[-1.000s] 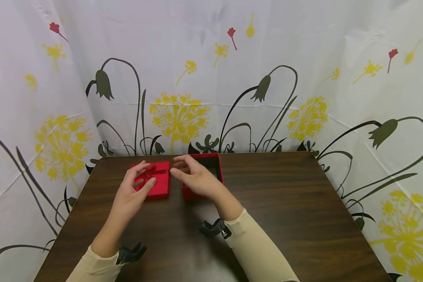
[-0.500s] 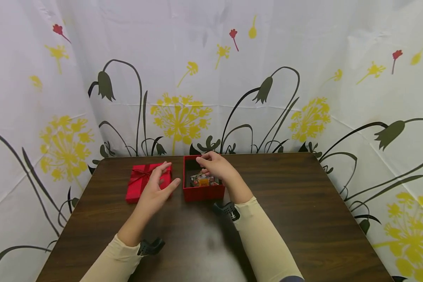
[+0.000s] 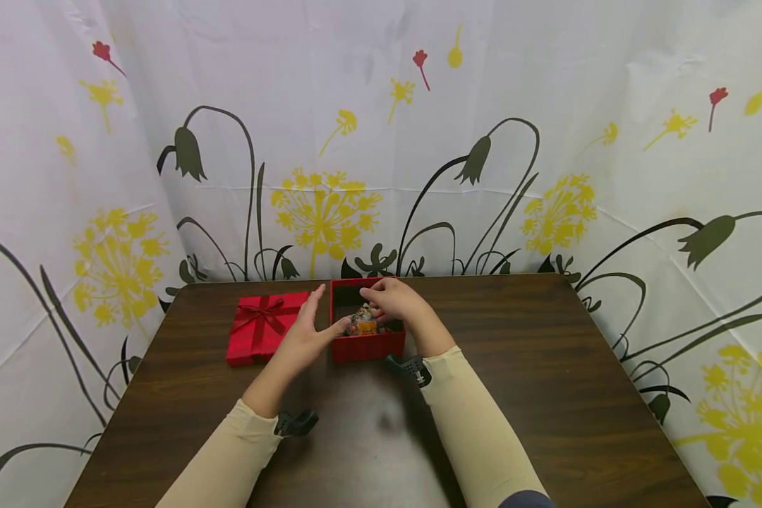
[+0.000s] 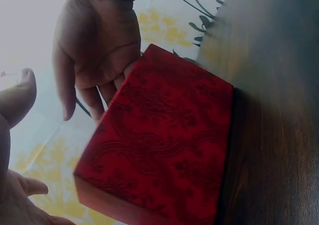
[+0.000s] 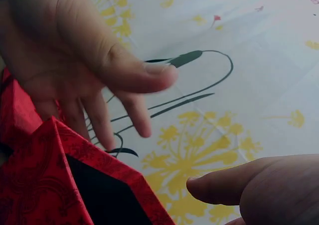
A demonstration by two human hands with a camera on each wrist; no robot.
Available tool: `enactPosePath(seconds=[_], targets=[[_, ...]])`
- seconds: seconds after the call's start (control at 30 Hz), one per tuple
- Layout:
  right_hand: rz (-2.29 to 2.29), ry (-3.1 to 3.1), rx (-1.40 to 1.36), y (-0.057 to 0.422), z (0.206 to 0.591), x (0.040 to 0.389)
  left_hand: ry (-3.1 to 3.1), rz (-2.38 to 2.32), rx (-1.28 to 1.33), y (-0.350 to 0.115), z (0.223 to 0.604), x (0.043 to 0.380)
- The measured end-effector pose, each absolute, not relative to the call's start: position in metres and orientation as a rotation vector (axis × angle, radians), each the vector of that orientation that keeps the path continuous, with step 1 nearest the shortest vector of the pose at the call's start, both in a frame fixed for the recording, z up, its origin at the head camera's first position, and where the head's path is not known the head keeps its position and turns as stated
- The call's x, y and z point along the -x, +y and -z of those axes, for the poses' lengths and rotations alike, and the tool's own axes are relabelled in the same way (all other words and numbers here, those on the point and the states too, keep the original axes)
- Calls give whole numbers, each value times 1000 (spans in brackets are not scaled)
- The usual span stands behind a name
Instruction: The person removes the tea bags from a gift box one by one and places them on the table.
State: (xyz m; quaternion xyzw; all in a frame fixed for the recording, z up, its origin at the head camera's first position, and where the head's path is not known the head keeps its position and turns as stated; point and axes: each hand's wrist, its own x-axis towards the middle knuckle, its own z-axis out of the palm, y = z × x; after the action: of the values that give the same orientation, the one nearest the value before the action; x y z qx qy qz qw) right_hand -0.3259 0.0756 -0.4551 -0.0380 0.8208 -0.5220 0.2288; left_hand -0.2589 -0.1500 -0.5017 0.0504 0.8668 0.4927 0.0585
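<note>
An open red gift box [image 3: 368,348] stands near the table's far edge, with small colourful things, one an orange piece [image 3: 367,327], inside. My right hand [image 3: 406,310] reaches over its right side, fingers bent loosely toward the contents. In the left wrist view the box wall hides some right fingertips; in the right wrist view the right hand [image 5: 279,187] shows nothing between its visible fingers. My left hand [image 3: 301,342] is spread at the box's left side, thumb by the rim, holding nothing. The red lid [image 3: 244,342] with a ribbon bow [image 3: 260,314] lies behind it.
The brown wooden table [image 3: 546,395] reaches back to a white curtain [image 3: 368,141] printed with flowers. A black wrist device [image 3: 297,422] sits under the left wrist and another black wrist device [image 3: 409,368] under the right.
My left hand has moved right, from over the lid to the box's left side, uncovering the bow. My right hand has shifted right over the box, so the colourful contents now show.
</note>
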Motion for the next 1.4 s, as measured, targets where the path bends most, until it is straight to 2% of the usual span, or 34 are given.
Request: enactPosePath(seconds=[0.47,0.8,1.4], targets=[[1210,2290,125,69,456,341,2592,-1406,-202,-126,524,268],[871,2384,206,60,453,352,2614,-1441,-178,-125,536,267],[460,2315,323,44,451,369,2589,-1460,-138,-125,536,278]])
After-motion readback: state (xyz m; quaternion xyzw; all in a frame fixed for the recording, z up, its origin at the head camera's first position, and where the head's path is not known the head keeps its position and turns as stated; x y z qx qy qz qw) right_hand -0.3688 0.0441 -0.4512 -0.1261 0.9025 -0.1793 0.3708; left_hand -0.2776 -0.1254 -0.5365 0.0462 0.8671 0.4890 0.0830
